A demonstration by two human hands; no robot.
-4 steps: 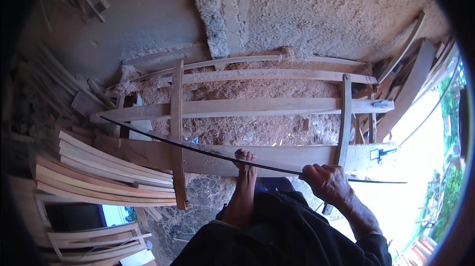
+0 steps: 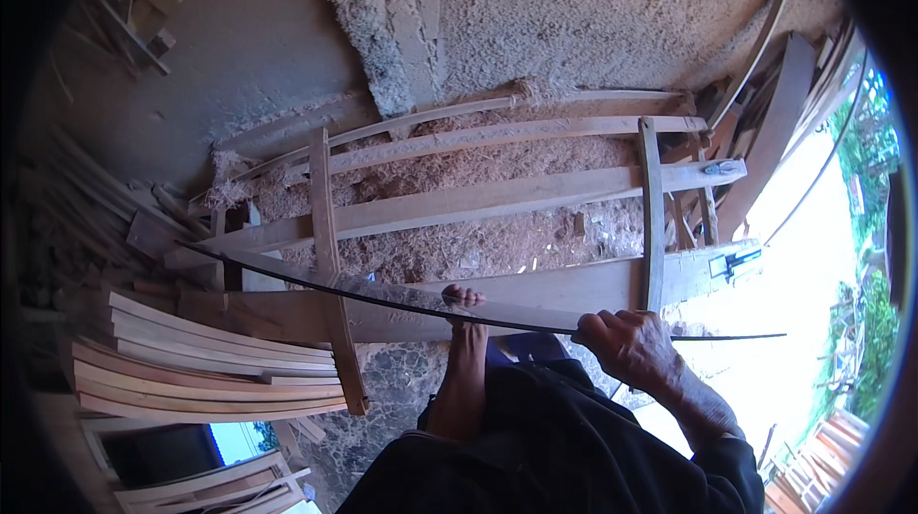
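Note:
A long, thin, slightly bowed strip (image 2: pixel 402 305) with a dark edge and a paler face crosses in front of me. It runs from the far left to beyond my right hand. My left hand (image 2: pixel 465 298) is closed on its middle, with the fingertips showing on the far side of the dark edge. Farther right, my right hand (image 2: pixel 626 342) wraps round the strip from above, knuckles up. The strip passes over the near plank (image 2: pixel 564 291) of a wooden rack; whether it touches the plank, I cannot tell.
Two crosspieces (image 2: pixel 325 218) span the rack's long beams (image 2: pixel 488 201), with wood shavings (image 2: pixel 421 251) between and below them. Curved boards (image 2: pixel 210 361) are stacked at the near left. More boards (image 2: pixel 775 141) lean at the right beside a bright opening. A rough wall (image 2: pixel 574 7) stands behind.
My view has shifted and tilted a little, so the rack appears farther left and slanted. Both hands keep their hold on the strip.

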